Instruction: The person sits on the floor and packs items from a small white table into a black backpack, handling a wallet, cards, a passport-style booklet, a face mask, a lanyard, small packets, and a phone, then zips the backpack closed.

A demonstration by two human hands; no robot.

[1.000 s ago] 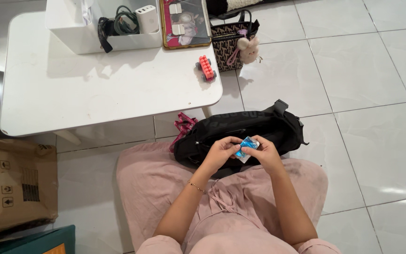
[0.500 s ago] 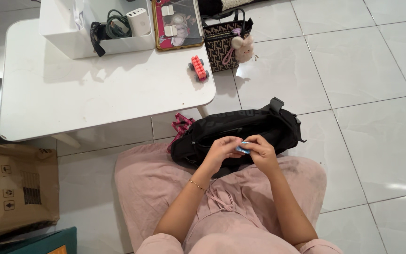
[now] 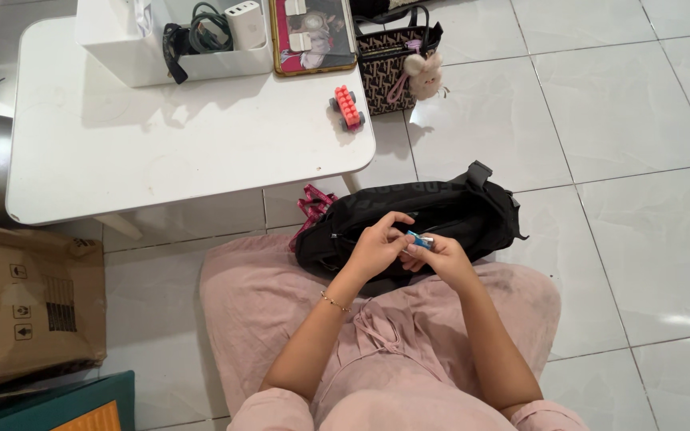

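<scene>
I sit on the tiled floor in a pink garment with a black bag point(image 3: 441, 209) in front of my lap. Both hands meet just above its near edge. My left hand point(image 3: 377, 247) and my right hand point(image 3: 439, 255) pinch a small blue packet point(image 3: 418, 239) between their fingertips; only a sliver of it shows. A thin bracelet circles my left wrist.
A low white table point(image 3: 161, 136) stands ahead with a white organiser box point(image 3: 129, 56) of cables and a charger, a framed tray point(image 3: 313, 36) and a red toy block car point(image 3: 348, 107). A patterned handbag point(image 3: 397, 60) with a plush charm, a pink item point(image 3: 313, 203), and a cardboard box point(image 3: 25, 303) lie around.
The blue packet, spread wide between my hands a second ago, is now folded small and mostly hidden by my fingers. My hands stayed over the bag.
</scene>
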